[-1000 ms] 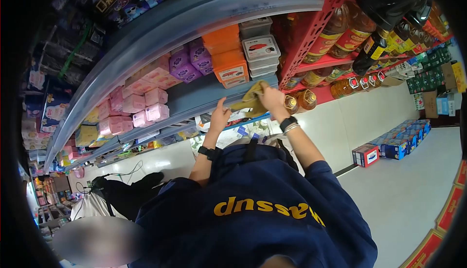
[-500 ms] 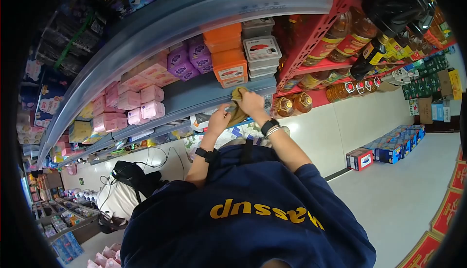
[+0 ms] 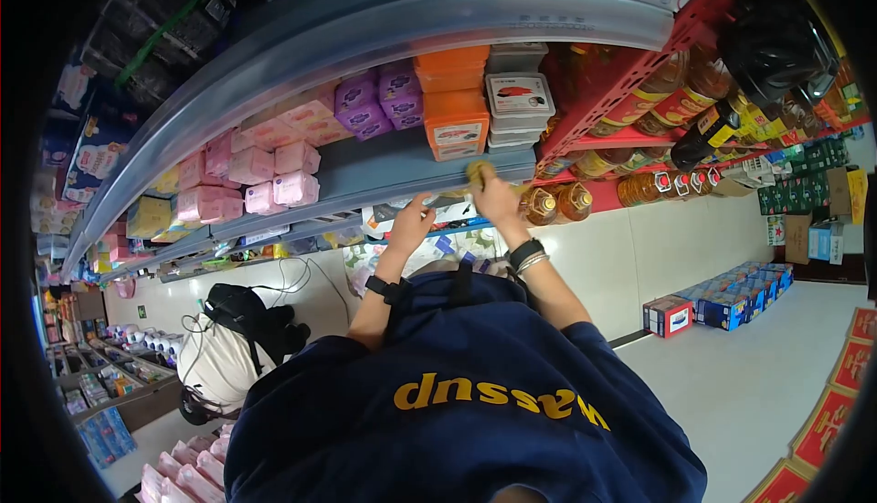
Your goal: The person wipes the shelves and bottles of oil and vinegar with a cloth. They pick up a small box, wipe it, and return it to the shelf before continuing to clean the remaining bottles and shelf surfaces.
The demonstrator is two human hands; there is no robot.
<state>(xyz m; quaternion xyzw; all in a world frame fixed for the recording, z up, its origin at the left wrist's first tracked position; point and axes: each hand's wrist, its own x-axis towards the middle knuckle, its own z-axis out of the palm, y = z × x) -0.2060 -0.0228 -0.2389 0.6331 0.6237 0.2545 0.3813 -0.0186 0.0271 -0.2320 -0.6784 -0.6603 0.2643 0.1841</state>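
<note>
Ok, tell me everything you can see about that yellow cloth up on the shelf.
The yellow cloth is a soft-looking mustard rag, bunched into a small wad. Only a bit shows past the right hand, which grips it and seems to press it against the grey shelf, just in front of the stacked orange boxes. The hand hides the rest; no print shows.

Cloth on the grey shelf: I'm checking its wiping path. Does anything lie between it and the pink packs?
Nothing visible: the shelf is bare between the cloth, under the right hand, and the pink packs.
</note>
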